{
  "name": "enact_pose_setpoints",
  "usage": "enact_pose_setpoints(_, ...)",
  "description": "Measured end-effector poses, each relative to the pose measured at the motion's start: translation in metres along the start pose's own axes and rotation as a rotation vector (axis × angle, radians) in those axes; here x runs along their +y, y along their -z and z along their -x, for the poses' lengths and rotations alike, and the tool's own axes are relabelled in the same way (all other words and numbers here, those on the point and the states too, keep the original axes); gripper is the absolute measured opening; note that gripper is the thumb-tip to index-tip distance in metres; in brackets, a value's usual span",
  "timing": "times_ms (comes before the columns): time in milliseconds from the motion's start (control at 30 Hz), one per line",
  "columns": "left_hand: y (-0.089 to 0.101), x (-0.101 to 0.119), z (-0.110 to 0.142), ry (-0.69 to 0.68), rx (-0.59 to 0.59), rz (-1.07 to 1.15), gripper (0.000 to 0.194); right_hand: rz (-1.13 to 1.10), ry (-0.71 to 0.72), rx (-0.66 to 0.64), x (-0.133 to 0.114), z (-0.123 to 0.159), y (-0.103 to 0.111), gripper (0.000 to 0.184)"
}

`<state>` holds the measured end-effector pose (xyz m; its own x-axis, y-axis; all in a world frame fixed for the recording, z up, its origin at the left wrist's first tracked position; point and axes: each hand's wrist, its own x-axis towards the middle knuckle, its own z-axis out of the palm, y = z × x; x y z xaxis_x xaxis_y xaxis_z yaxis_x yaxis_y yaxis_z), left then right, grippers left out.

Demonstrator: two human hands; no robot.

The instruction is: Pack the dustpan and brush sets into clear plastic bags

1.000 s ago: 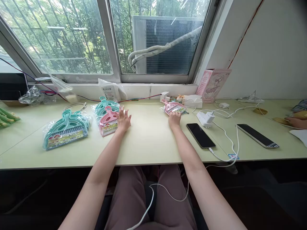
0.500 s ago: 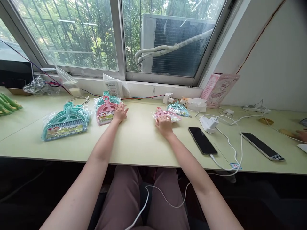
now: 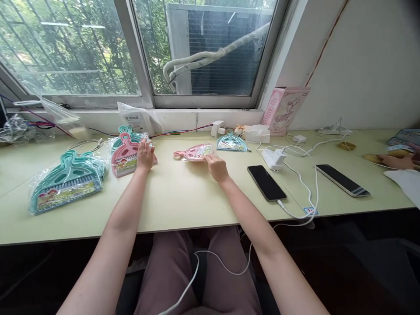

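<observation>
My left hand (image 3: 145, 154) lies with fingers stretched out over the right side of a pink dustpan-and-brush set (image 3: 126, 154) in clear wrapping. Behind that set, partly covered by it, is a teal set (image 3: 124, 130). My right hand (image 3: 217, 167) pinches the right edge of another packaged pink dustpan-and-brush set (image 3: 193, 152), whose handle points left. A small teal dustpan set (image 3: 231, 142) lies just beyond my right hand. Farther left, larger teal dustpan-and-brush sets (image 3: 67, 177) sit stacked in clear plastic.
Right of my right arm lie a phone (image 3: 267, 183) on a cable, a white charger block (image 3: 274, 158) and a second phone (image 3: 343, 180). A pink box (image 3: 285, 110) stands by the wall. Another person's hand (image 3: 397, 161) shows at the far right.
The pink set under my right hand has turned, its handle now pointing left, and my grip is now at its right edge. My left hand stays on its pink set. The view has shifted right.
</observation>
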<state>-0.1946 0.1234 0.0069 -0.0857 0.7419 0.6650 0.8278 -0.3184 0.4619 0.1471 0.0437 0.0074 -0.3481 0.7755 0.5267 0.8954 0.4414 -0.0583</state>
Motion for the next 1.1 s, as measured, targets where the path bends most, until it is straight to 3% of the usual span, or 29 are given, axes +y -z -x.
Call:
enact_pose_setpoints(100, 0.001, 0.02, 0.014, 0.054, 0.036, 0.014, 0.043, -0.018, -0.029, -0.009, -0.001, 0.0, 0.007, 0.04)
enact_pose_setpoints(200, -0.008, 0.063, 0.04, 0.14, 0.052, 0.186, 0.044, -0.048, -0.102, 0.028, -0.001, -0.002, 0.012, 0.038)
enact_pose_setpoints(333, -0.034, 0.127, 0.069, 0.511, -0.235, 0.711, 0.067, -0.108, -0.231, 0.109, 0.001, -0.002, 0.014, 0.034)
enact_pose_setpoints(433, -0.05, 0.151, 0.063, 0.81, -0.442, 1.095, 0.061, -0.107, -0.184, 0.094, -0.007, -0.001, 0.009, 0.031)
enact_pose_setpoints(533, -0.059, 0.151, 0.045, 0.963, -0.433, 1.325, 0.036, -0.084, 0.032, 0.036, -0.022, 0.0, 0.002, 0.029)
enact_pose_setpoints(633, -0.062, 0.141, 0.04, 0.963, -0.405, 1.356, 0.012, -0.116, 0.248, -0.015, -0.036, 0.0, -0.001, 0.029)
enact_pose_setpoints(700, -0.061, 0.137, 0.045, 0.91, -0.418, 1.38, 0.02, -0.154, 0.285, -0.012, -0.039, 0.0, 0.001, 0.032)
enact_pose_setpoints(833, -0.055, 0.135, 0.057, 0.799, -0.361, 1.45, 0.034, -0.175, 0.18, 0.019, -0.028, 0.0, 0.005, 0.033)
enact_pose_setpoints(967, -0.049, 0.136, 0.057, 0.822, -0.346, 1.421, 0.043, -0.103, 0.166, -0.064, -0.016, 0.002, 0.003, 0.034)
enact_pose_setpoints(1100, -0.048, 0.131, 0.053, 0.825, -0.313, 1.408, 0.045, -0.026, 0.218, -0.085, -0.016, 0.002, 0.001, 0.021)
